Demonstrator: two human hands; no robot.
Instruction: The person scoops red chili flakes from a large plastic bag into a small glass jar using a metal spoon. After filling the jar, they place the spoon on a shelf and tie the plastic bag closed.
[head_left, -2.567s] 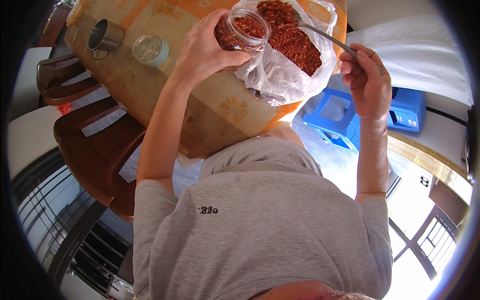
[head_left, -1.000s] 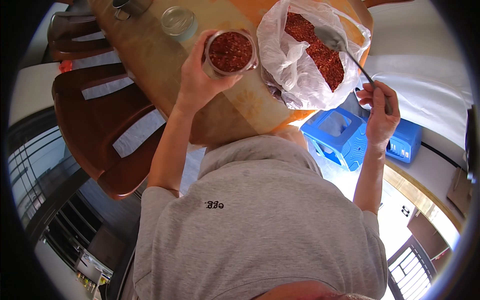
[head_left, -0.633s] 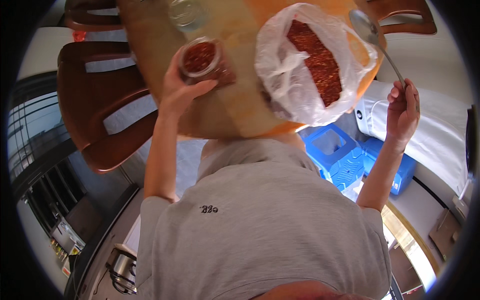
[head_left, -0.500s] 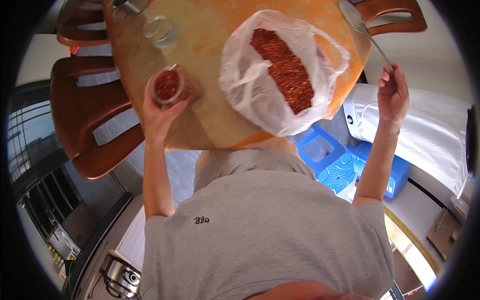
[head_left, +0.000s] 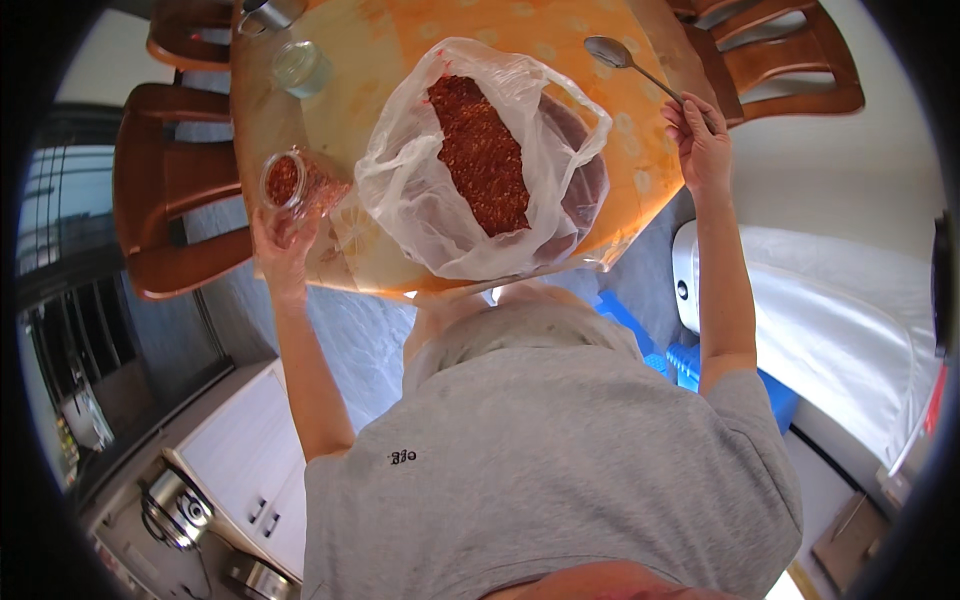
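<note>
Left fingers (head_left: 263, 232) at near side of jar (head_left: 308, 185) (right fingers (head_left: 692, 118) hold spoon (head_left: 640, 70)).

Table (head_left: 640, 150) under an orange/cream patterned cover (head_left: 540, 25). Open plastic bag (head_left: 400, 190) of red flakes (head_left: 485, 155) around centre. From bag: flake-filled jar (head_left: 284, 181) at 9 o'clock, clear round container (head_left: 301, 68) at 10, metal mug (head_left: 275, 14) farther out, also 10.
</note>
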